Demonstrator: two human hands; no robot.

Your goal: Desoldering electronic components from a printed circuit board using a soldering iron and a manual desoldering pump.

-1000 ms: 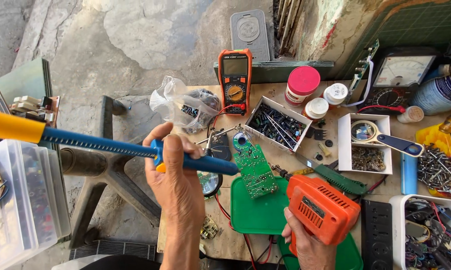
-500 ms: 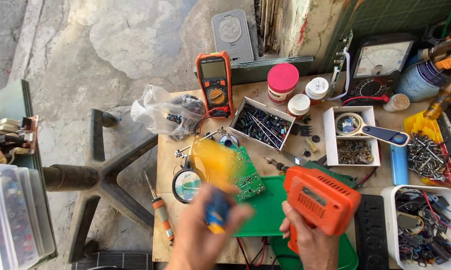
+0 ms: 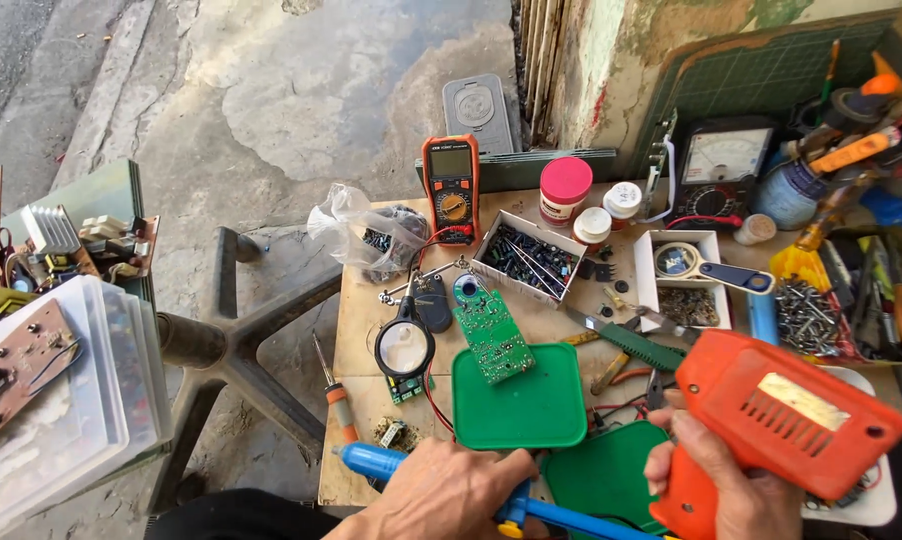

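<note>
workbench (image 3: 356, 330) w/ clutter, concrete floor (image 3: 301, 90)

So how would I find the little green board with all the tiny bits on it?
Start at the wooden worktable and find the square green plastic lid near its front edge. The green circuit board leans over that lid's top left corner, just right of the black-framed magnifying glass. It alone is a narrow green rectangle dotted with solder points.

The left hand (image 3: 441, 495) is cut off at the wrist by the bottom edge. Beneath its fingers the blue tool (image 3: 371, 461) disappears. The orange gun (image 3: 781, 420) handle, below the right hand (image 3: 716, 490) fingers, probably continues out of view.
</note>
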